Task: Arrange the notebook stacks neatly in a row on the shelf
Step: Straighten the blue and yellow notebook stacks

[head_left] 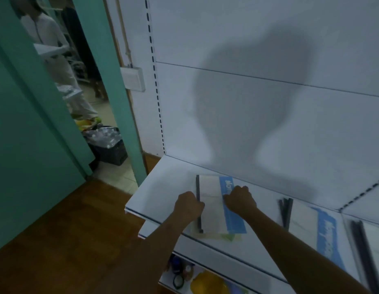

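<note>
Head view: left hand (189, 205) and right hand (240, 199) grip the leftmost notebook stack (214, 205) on the shelf (163, 187), fingers curled. Two stacks to its right lie placed; this one looks askew, alignment pending.

I count three notebook stacks on the white shelf (163, 187): the left stack (214, 206), the middle stack (307, 228), and the right stack (371, 247), which the frame edge cuts off. I see two hands, the left hand (187, 205) and the right hand (239, 199). One crate (112, 149) of bottles stands in the doorway.
</note>
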A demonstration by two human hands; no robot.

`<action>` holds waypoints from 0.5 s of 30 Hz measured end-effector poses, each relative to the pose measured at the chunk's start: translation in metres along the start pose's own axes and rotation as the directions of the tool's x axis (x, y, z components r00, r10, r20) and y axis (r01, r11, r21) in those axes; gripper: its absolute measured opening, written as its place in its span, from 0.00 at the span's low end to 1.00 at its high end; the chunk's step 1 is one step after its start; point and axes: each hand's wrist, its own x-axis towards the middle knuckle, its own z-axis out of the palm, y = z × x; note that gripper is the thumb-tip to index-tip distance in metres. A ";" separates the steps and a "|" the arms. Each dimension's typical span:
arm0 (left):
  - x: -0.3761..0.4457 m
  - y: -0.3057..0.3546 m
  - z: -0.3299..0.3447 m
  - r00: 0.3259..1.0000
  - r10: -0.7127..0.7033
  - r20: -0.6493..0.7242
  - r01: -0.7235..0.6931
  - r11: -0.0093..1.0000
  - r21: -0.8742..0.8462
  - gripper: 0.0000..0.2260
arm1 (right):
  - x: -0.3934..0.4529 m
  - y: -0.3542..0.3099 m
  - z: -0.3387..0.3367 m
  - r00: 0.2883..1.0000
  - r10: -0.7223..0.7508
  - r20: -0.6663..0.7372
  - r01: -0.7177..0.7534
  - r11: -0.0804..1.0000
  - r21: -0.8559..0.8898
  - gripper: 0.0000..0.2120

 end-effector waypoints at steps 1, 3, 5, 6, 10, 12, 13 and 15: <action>0.005 0.001 0.002 1.000 0.007 0.023 -0.007 1.000 0.008 0.14 | 0.000 -0.001 0.003 1.000 0.022 -0.003 -0.022 1.000 0.010 0.20; 0.014 0.003 0.006 0.998 0.027 0.060 -0.028 0.999 0.020 0.11 | -0.002 -0.004 0.009 0.997 0.065 -0.028 -0.064 0.998 0.029 0.20; 0.020 0.003 0.010 0.993 0.048 0.112 -0.052 0.998 0.030 0.11 | -0.009 -0.010 0.015 0.991 0.113 -0.075 -0.111 0.993 0.034 0.20; 0.020 0.004 0.010 0.989 0.055 0.136 -0.060 0.998 0.028 0.12 | -0.012 -0.014 0.017 0.985 0.138 -0.101 -0.134 0.990 0.040 0.20; 0.032 -0.006 0.013 0.983 0.030 0.179 -0.032 0.999 0.010 0.22 | -0.019 -0.020 0.023 0.950 0.274 -0.149 -0.250 0.955 0.157 0.21; 0.037 -0.013 0.012 0.980 0.014 0.198 -0.016 1.000 0.008 0.23 | -0.021 -0.018 0.025 0.940 0.318 -0.126 -0.284 0.931 0.230 0.21; 0.035 -0.014 0.009 0.979 0.016 0.202 -0.018 1.000 0.010 0.20 | -0.022 -0.017 0.026 0.941 0.314 -0.126 -0.273 0.925 0.265 0.20; 0.031 -0.015 0.005 0.978 0.033 0.207 -0.036 0.999 0.009 0.15 | -0.027 -0.014 0.028 0.942 0.300 -0.149 -0.242 0.918 0.315 0.17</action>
